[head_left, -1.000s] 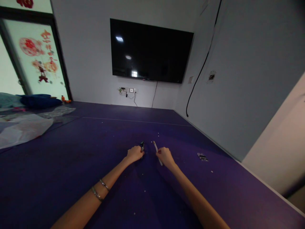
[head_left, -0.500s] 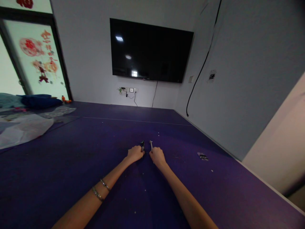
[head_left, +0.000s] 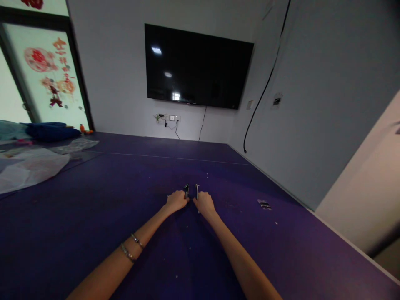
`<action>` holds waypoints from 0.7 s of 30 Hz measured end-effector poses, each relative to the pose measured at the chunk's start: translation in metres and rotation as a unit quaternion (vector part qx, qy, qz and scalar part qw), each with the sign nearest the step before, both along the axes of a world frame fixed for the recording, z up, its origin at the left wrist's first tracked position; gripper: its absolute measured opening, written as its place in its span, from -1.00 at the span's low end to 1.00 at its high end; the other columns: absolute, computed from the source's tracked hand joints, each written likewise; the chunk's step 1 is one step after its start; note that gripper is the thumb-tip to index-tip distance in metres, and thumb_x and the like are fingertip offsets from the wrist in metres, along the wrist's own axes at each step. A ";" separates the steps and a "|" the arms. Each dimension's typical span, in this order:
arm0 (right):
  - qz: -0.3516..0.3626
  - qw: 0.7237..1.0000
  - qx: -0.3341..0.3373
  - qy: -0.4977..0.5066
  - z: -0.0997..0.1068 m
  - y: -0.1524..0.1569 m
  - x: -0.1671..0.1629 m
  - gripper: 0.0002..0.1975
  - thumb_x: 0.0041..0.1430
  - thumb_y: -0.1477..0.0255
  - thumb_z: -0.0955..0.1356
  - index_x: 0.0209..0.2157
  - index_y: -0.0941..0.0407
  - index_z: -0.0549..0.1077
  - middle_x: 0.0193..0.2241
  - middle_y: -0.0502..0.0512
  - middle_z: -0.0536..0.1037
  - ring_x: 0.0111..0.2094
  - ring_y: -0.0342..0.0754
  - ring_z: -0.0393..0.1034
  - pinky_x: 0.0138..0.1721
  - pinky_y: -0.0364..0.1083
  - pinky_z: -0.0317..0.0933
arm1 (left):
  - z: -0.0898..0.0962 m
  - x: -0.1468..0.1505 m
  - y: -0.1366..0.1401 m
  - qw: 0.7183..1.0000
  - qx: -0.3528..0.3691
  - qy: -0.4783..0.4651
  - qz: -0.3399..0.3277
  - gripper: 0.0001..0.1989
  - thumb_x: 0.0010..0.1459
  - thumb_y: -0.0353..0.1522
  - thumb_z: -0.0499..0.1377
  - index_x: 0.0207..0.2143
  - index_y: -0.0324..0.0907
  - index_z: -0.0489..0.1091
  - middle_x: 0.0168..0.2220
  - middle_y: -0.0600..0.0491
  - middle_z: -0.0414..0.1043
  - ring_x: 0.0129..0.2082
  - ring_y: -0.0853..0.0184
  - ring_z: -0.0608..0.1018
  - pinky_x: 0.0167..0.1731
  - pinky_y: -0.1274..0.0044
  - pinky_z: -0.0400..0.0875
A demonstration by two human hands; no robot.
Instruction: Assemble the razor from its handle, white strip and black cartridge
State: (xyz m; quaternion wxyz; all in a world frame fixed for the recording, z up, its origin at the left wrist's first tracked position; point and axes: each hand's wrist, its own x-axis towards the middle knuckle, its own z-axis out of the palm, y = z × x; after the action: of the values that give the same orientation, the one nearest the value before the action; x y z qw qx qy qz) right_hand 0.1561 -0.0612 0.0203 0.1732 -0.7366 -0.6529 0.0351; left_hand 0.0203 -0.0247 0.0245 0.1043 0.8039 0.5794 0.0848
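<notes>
Out over the purple surface, my left hand (head_left: 176, 201) is closed around a small dark, shiny object (head_left: 186, 190) that sticks up past the fingers. Its kind is too small to make out. Just to the right, my right hand (head_left: 204, 203) grips a thin, pale, narrow piece (head_left: 196, 189), with its upper end standing above the fist and a bit of its lower end showing below. A narrow gap separates the two hands and the two pieces. The fingers hide most of both objects.
The purple mat (head_left: 125, 179) spreads under my arms, dotted with white specks. A small clear packet with dark items (head_left: 264, 204) lies to the right. Translucent plastic sheeting (head_left: 37, 166) and dark blue cloth (head_left: 51, 131) lie at left. A black cable (head_left: 261, 98) hangs along the right wall.
My right hand has shifted slightly left, so the gap between the hands is a little narrower. Both grips look the same.
</notes>
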 end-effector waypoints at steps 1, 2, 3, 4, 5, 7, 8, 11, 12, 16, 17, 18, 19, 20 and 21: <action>-0.005 1.000 0.003 0.000 0.001 -0.001 0.002 -0.67 0.11 0.30 0.23 -0.28 0.24 0.50 -0.30 0.36 0.53 -0.26 0.11 0.45 -0.29 -0.06 0.26 | -0.001 0.000 0.001 1.000 0.000 -0.001 -0.002 -0.68 0.09 -0.17 0.01 -0.31 -0.18 0.43 -0.22 -0.12 0.48 -0.20 0.12 0.51 -0.30 0.43 0.36; -0.011 1.000 0.008 -0.002 0.002 -0.002 0.004 -0.64 0.11 0.25 0.23 -0.28 0.22 0.50 -0.30 0.34 0.53 -0.26 0.11 0.45 -0.29 -0.05 0.26 | -0.002 -0.001 0.002 1.000 0.000 -0.004 -0.003 -0.66 0.11 -0.16 -0.01 -0.31 -0.18 0.43 -0.23 -0.12 0.48 -0.21 0.13 0.51 -0.31 0.44 0.36; -0.019 1.000 0.015 -0.002 0.004 -0.003 0.009 -0.63 0.11 0.22 0.22 -0.28 0.19 0.50 -0.31 0.32 0.53 -0.25 0.10 0.45 -0.29 -0.05 0.25 | -0.002 -0.002 0.003 1.000 0.001 -0.008 -0.005 -0.64 0.12 -0.14 -0.04 -0.32 -0.18 0.43 -0.24 -0.12 0.48 -0.21 0.14 0.51 -0.31 0.45 0.35; -0.025 0.999 0.023 -0.001 0.005 -0.004 0.015 -0.62 0.10 0.21 0.22 -0.26 0.17 0.51 -0.30 0.28 0.54 -0.25 0.10 0.44 -0.28 -0.05 0.25 | -0.003 -0.003 0.005 1.000 0.005 -0.015 -0.008 -0.62 0.14 -0.14 -0.07 -0.32 -0.18 0.43 -0.24 -0.12 0.48 -0.22 0.16 0.51 -0.32 0.47 0.34; -0.027 0.999 0.032 0.003 0.007 -0.006 0.022 -0.63 0.09 0.21 0.23 -0.23 0.14 0.50 -0.30 0.25 0.54 -0.25 0.08 0.44 -0.27 -0.05 0.24 | -0.004 -0.004 0.006 1.000 0.011 -0.025 -0.013 -0.61 0.16 -0.15 -0.09 -0.33 -0.18 0.43 -0.25 -0.12 0.48 -0.22 0.19 0.51 -0.33 0.49 0.33; -0.017 0.998 0.050 0.026 0.011 -0.008 0.042 -0.65 0.08 0.24 0.25 -0.17 0.09 0.49 -0.30 0.18 0.54 -0.27 0.04 0.44 -0.27 -0.06 0.24 | -0.006 -0.007 0.010 0.998 0.027 -0.047 -0.026 -0.62 0.18 -0.19 -0.11 -0.35 -0.18 0.42 -0.29 -0.09 0.48 -0.26 0.25 0.51 -0.35 0.53 0.29; -0.004 0.997 0.059 0.040 0.012 -0.008 0.055 -0.66 0.07 0.28 0.26 -0.16 0.10 0.48 -0.31 0.16 0.54 -0.28 0.01 0.43 -0.26 -0.08 0.23 | -0.008 -0.009 0.012 0.997 0.035 -0.057 -0.034 -0.64 0.18 -0.21 -0.11 -0.37 -0.18 0.42 -0.31 -0.06 0.48 -0.28 0.28 0.51 -0.37 0.55 0.27; 0.048 0.992 0.094 0.073 0.012 -0.012 0.099 -0.67 0.01 0.39 0.30 -0.16 0.17 0.49 -0.27 0.17 0.50 -0.27 -0.07 0.40 -0.22 -0.16 0.22 | -0.012 -0.016 0.016 0.992 0.062 -0.093 -0.064 -0.68 0.17 -0.25 -0.10 -0.42 -0.18 0.39 -0.40 0.01 0.46 -0.39 0.36 0.47 -0.43 0.59 0.21; 0.066 0.989 0.106 0.080 0.011 -0.014 0.115 -0.66 -0.01 0.40 0.31 -0.16 0.19 0.49 -0.26 0.18 0.50 -0.28 -0.08 0.39 -0.22 -0.16 0.22 | -0.014 -0.018 0.018 0.988 0.076 -0.111 -0.074 -0.69 0.17 -0.26 -0.09 -0.43 -0.19 0.38 -0.42 0.03 0.45 -0.43 0.39 0.46 -0.44 0.60 0.19; 0.067 0.987 0.127 0.069 0.005 -0.026 0.185 -0.63 -0.03 0.37 0.34 -0.15 0.20 0.48 -0.24 0.18 0.49 -0.28 -0.06 0.38 -0.20 -0.11 0.23 | -0.020 -0.023 0.023 0.982 0.100 -0.148 -0.068 -0.68 0.15 -0.26 -0.08 -0.52 -0.20 0.33 -0.55 0.09 0.36 -0.53 0.43 0.37 -0.48 0.61 0.13; 0.062 0.989 0.119 0.060 0.005 -0.030 0.202 -0.62 -0.04 0.37 0.34 -0.14 0.19 0.47 -0.23 0.18 0.49 -0.27 -0.05 0.38 -0.19 -0.11 0.23 | -0.022 -0.024 0.024 0.980 0.104 -0.156 -0.065 -0.68 0.15 -0.26 -0.08 -0.53 -0.21 0.32 -0.55 0.09 0.35 -0.54 0.44 0.37 -0.48 0.61 0.13; 0.059 0.992 0.104 0.047 0.005 -0.034 0.219 -0.60 -0.04 0.37 0.34 -0.11 0.20 0.46 -0.20 0.19 0.49 -0.26 -0.05 0.38 -0.18 -0.12 0.23 | -0.022 -0.024 0.025 0.980 0.102 -0.160 -0.064 -0.68 0.15 -0.26 -0.08 -0.53 -0.21 0.32 -0.55 0.09 0.35 -0.54 0.44 0.36 -0.48 0.61 0.13; 0.051 0.995 0.087 0.028 0.005 -0.038 0.234 -0.58 -0.05 0.38 0.34 -0.10 0.20 0.45 -0.18 0.20 0.48 -0.23 -0.05 0.39 -0.17 -0.12 0.22 | -0.023 -0.024 0.025 0.980 0.098 -0.161 -0.062 -0.69 0.14 -0.25 -0.08 -0.53 -0.21 0.32 -0.54 0.09 0.35 -0.54 0.44 0.36 -0.48 0.62 0.13; 0.037 0.998 0.059 0.001 0.006 -0.042 0.249 -0.56 -0.05 0.39 0.34 -0.08 0.21 0.44 -0.16 0.21 0.48 -0.20 -0.03 0.38 -0.16 -0.12 0.21 | -0.023 -0.024 0.026 0.981 0.094 -0.160 -0.059 -0.69 0.14 -0.25 -0.07 -0.53 -0.20 0.32 -0.54 0.09 0.36 -0.53 0.44 0.36 -0.48 0.62 0.12; 0.022 0.999 0.021 -0.030 0.008 -0.045 0.263 -0.53 -0.07 0.39 0.35 -0.06 0.20 0.42 -0.15 0.21 0.48 -0.17 -0.01 0.38 -0.15 -0.13 0.20 | -0.023 -0.024 0.026 0.982 0.088 -0.158 -0.057 -0.69 0.14 -0.25 -0.07 -0.53 -0.20 0.32 -0.53 0.09 0.36 -0.52 0.44 0.37 -0.48 0.62 0.12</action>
State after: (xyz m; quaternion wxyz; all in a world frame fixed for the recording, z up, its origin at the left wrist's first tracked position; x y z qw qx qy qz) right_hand 0.4190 -0.1064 0.0286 0.1680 -0.7189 -0.6745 0.0027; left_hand -0.0039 0.0009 0.0018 0.1279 0.8183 0.4986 0.2558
